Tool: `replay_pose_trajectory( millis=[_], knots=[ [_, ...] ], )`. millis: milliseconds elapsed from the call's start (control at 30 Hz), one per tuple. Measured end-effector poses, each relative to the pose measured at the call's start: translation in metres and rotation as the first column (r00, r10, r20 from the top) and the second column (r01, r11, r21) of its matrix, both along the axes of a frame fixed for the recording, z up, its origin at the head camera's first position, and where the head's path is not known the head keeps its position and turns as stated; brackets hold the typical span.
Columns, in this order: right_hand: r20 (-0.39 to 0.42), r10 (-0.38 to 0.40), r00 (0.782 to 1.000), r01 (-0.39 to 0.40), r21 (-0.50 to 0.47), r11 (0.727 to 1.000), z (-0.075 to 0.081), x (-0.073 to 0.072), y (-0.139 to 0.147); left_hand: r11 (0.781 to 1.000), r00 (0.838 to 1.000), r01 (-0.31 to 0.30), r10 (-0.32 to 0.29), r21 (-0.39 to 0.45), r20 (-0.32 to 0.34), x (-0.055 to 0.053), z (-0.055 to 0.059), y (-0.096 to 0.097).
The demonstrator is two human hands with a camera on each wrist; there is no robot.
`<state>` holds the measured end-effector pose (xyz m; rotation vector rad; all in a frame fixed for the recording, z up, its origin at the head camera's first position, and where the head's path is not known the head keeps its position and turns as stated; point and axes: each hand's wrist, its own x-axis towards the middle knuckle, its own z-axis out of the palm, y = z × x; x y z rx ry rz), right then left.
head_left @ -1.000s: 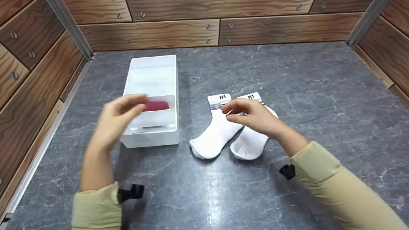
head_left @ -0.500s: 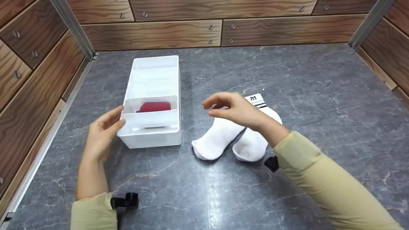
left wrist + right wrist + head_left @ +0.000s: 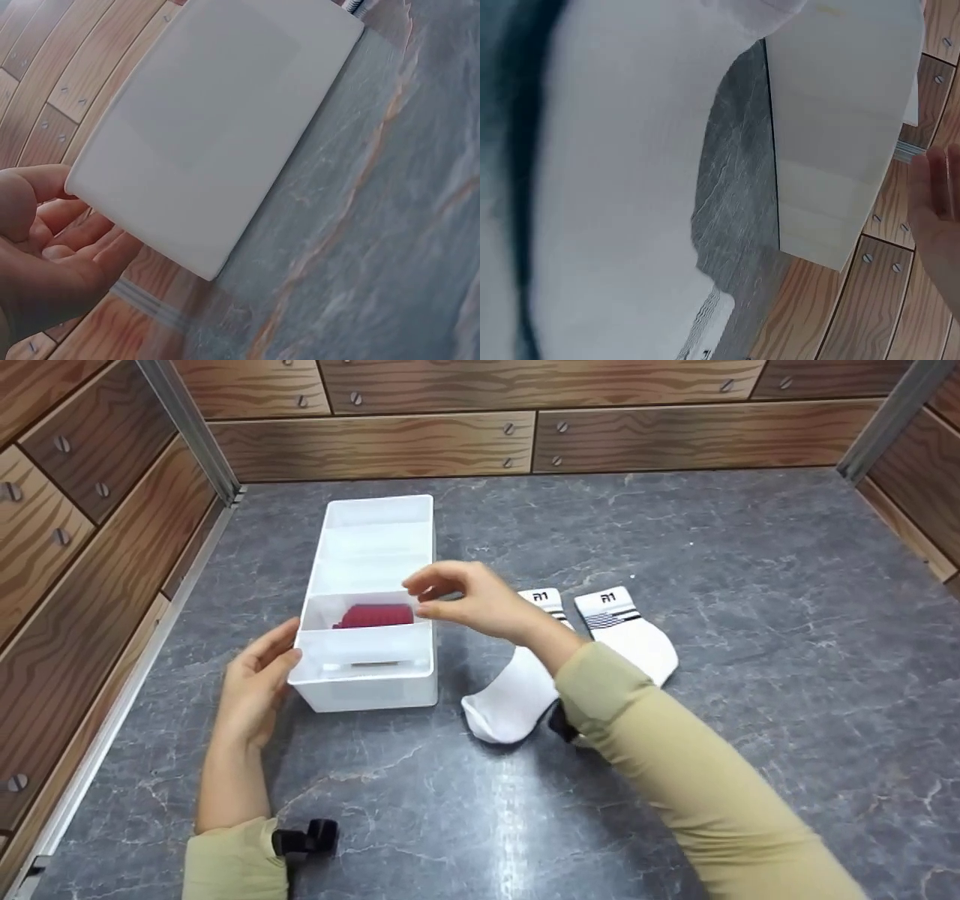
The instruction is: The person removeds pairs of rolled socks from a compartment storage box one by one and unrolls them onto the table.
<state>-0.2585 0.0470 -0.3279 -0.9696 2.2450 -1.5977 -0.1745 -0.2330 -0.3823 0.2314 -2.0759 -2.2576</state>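
My left hand (image 3: 255, 682) is at the near left side of a white divided box (image 3: 382, 690), its fingers and thumb touching the side. In the left wrist view, that hand (image 3: 67, 247) lies at the corner of the box (image 3: 202, 112). My right hand (image 3: 480, 600), loosely bent and holding nothing, hovers over the right rim. A dark red, ribbed, folded cloth (image 3: 377, 615) lies in one compartment. Two white socks with striped cuffs lie to the right; my right forearm partly covers the left sock (image 3: 510, 701) and the right sock (image 3: 637, 641).
The box's far compartments (image 3: 379, 536) show white inside walls. Wood-patterned walls (image 3: 420, 446) border the grey marbled tabletop (image 3: 420, 810) at the back and sides. Black wrist mounts (image 3: 307, 838) stick out from the sleeves.
My left hand has moved from above the box to its left side. My right hand has travelled left from over the socks to the box's right rim. The socks stay put.
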Motion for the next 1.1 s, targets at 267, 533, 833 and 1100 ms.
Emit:
replay_pose_trajectory(
  millis=[267, 533, 833, 1100],
  knots=[
    [-0.128, -0.005, 0.992, 0.028, 0.178, 0.984, -0.003, -0.016, -0.030, 0.999, 1.000, 0.017, -0.017, 0.037, -0.012, 0.001, -0.002, -0.001],
    [-0.243, 0.061, 0.968, 0.044, 0.403, 0.914, -0.002, -0.022, -0.048, 0.999, 1.000, 0.016, -0.015, 0.052, -0.022, 0.001, -0.002, -0.003],
    [-0.324, 0.176, 0.929, 0.055, 0.593, 0.803, -0.001, -0.026, -0.070, 0.999, 1.000, 0.008, -0.007, 0.037, -0.016, 0.002, -0.004, -0.004],
    [-0.354, 0.255, 0.900, 0.031, 0.636, 0.771, 0.000, -0.026, -0.078, 0.999, 1.000, 0.002, -0.001, 0.036, -0.019, 0.001, -0.004, -0.004]
  ],
)
